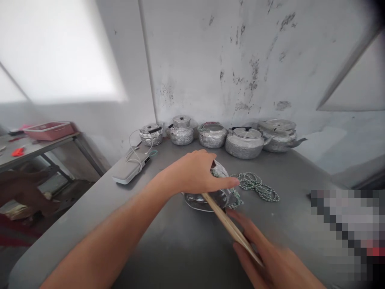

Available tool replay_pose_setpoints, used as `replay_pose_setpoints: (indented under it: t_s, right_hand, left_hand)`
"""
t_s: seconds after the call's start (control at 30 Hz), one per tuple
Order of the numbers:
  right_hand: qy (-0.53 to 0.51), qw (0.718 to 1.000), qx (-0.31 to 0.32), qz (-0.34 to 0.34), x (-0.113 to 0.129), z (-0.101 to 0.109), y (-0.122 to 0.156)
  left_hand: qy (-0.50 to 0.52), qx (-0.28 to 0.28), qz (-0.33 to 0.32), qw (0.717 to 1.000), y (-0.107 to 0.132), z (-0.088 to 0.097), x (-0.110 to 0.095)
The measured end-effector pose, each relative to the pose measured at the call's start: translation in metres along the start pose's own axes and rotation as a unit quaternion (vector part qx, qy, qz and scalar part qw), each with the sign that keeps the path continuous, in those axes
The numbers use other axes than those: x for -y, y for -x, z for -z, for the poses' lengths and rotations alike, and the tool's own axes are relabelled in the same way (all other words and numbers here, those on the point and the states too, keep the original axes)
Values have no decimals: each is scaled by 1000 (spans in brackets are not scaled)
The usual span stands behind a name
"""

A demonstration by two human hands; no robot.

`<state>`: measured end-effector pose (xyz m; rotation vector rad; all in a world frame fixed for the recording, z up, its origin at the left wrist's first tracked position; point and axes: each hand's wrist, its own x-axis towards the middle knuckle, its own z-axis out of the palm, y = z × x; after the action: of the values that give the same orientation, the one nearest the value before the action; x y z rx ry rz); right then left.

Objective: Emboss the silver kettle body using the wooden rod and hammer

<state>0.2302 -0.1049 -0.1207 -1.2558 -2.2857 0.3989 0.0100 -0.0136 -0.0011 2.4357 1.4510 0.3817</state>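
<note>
Fingers and thumb of your right hand (272,255) close on a pale wooden stick (224,220), index finger above it and thumb below, with only the stick's thickness between them. Your left hand (194,172) lies over the top of a silver metal pot (195,202), palm down and thumb stretched out to the right; its other fingertips are hidden, so you cannot tell how firmly, if at all, they grip the rim.

The pot sits on the grey desk (168,245) straight ahead of you, beyond and to the left of your right fingers, with its dark mouth tilted towards you. The stick is the line joining your two hands: its long axis slants from your right hand, low on the right, up and leftwards to the pot's mouth, ending just below your left palm. Whether that far end goes inside or only crosses in front is hard to tell. Your left hand is the nearer one to the pot; your right has the stick's near end.

Just right of the pot lies a looped green-and-white braided cord (255,185), part of it up against the pot's side. Farther back, a row of silver kettles (245,145) stands along the wall.
</note>
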Motion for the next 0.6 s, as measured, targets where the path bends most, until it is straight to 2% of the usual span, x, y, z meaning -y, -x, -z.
replay_pose_setpoints:
  t_s: [0.1, 0.23, 0.33, 0.43, 0.6]
  right_hand:
    - [11, 999, 13, 40, 3, -1, 1]
    - [-42, 999, 28, 11, 6, -2, -1]
    - [-87, 994, 60, -39, 8, -2, -2]
    - [-130, 980, 93, -121, 14, 3, -6]
    - [-220, 943, 95, -230, 33, 8, -16]
  left_hand:
    - [0, -36, -12, 999, -3, -7, 3]
    - [-21, -49, -22, 998, -5, -10, 5]
    - [-23, -43, -21, 999, -5, -9, 3]
    - [-21, -39, -11, 999, -4, -8, 1]
    - [-25, -27, 8, 999, -4, -6, -3]
